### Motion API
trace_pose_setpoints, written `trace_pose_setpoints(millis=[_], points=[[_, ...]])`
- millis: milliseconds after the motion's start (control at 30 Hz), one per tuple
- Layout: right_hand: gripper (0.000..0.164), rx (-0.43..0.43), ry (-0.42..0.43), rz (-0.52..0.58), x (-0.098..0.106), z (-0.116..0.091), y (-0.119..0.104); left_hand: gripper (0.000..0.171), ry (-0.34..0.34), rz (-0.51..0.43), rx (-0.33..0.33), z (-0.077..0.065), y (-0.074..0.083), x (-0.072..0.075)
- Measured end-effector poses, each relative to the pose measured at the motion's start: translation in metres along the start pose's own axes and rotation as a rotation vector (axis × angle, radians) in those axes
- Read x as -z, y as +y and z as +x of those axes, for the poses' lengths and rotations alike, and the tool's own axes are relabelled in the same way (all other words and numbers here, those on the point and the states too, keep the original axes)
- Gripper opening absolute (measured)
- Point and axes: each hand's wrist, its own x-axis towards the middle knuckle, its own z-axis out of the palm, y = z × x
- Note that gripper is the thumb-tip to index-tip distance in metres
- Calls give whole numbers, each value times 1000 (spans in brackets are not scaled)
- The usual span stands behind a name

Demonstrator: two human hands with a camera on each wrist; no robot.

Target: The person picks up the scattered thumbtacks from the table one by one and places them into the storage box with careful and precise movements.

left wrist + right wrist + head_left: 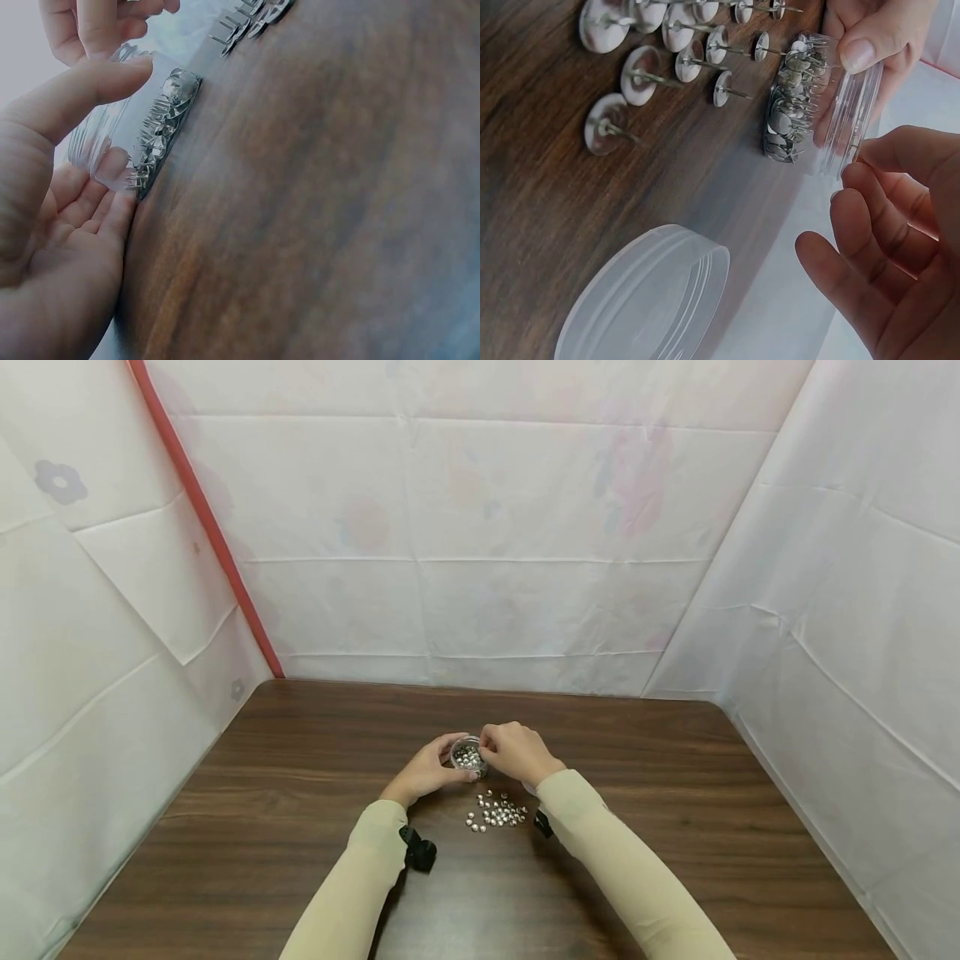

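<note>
My left hand (429, 768) grips a small clear plastic jar (105, 142) that stands on the table, its thumb near the rim and its fingers around the far side. Silver thumbtacks (787, 112) fill the lower part of the jar. My right hand (517, 750) is at the jar's mouth, thumb and forefinger brought together right at the rim, the other fingers loosely bent. I cannot tell whether a tack is between those fingertips. Several loose thumbtacks (502, 814) lie in a patch on the near side of the jar, many with points up.
A clear round lid (637, 300) rests on the table beneath my right hand in the right wrist view. The dark wood-grain table (300, 827) is bounded by pale cloth walls (480, 543) at the back and sides.
</note>
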Motion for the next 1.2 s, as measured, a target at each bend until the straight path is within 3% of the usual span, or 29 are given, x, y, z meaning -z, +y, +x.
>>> trace_pose_setpoints(millis=[667,900,1200], points=[[8,21,-10,-21,-5,2,5,74,4,25,8,2,0,0],[12,10,-12,-20,-6,1,3,73,-20,21,16,1,2,1],[16,35,11,-20,1,-7,6,74,-78,-22,26,-1,16,4]])
